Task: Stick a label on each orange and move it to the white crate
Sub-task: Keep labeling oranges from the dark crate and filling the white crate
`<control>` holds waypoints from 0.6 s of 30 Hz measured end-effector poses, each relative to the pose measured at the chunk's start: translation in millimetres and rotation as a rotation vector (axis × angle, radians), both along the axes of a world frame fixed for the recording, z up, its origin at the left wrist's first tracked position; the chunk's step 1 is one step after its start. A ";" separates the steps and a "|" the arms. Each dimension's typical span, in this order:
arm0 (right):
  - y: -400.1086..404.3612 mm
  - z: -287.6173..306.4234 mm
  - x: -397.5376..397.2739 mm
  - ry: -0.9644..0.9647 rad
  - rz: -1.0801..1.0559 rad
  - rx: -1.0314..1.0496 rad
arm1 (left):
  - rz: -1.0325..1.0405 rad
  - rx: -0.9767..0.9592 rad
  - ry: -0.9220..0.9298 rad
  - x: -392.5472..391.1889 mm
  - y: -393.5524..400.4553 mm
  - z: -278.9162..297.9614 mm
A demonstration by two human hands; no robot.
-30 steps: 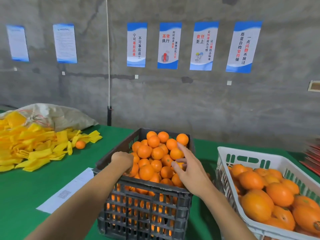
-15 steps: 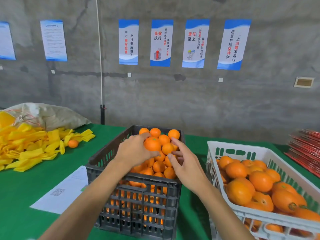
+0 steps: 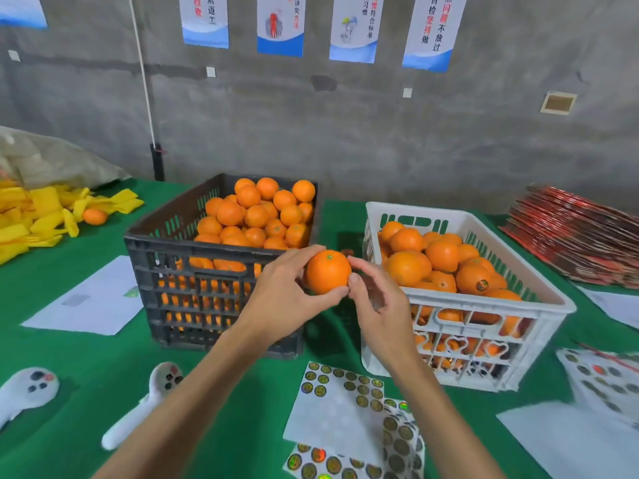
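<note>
I hold one orange (image 3: 327, 271) in the air between the two crates. My left hand (image 3: 283, 292) grips it from the left with curled fingers. My right hand (image 3: 375, 292) touches its right side with thumb and fingertips. The black crate (image 3: 193, 271) behind on the left is heaped with oranges. To the right stands the white crate (image 3: 484, 312), holding oranges, one with a round label (image 3: 482, 284). Sheets of round labels (image 3: 345, 402) lie on the green table below my arms.
Two white controllers (image 3: 24, 392) (image 3: 145, 402) lie at the front left. Paper sheets (image 3: 90, 302) lie left of the black crate. Yellow wrappers (image 3: 38, 216) with a loose orange (image 3: 94, 216) fill the far left. Red flat packs (image 3: 581, 243) stack at the right. More label sheets (image 3: 601, 378) lie at the right edge.
Both hands left the black crate's pile and came toward me with one orange lifted out. The view has tilted down, showing the label sheets and controllers.
</note>
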State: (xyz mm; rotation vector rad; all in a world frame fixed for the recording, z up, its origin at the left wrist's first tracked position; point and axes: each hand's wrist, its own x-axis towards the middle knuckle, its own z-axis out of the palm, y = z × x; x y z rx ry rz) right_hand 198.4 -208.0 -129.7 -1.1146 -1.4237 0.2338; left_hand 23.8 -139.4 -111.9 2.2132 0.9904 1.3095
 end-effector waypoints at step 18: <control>2.5 -143.2 30.8 -0.719 -0.064 -0.709 | -0.075 -0.807 -0.268 24.4 -21.9 -172.3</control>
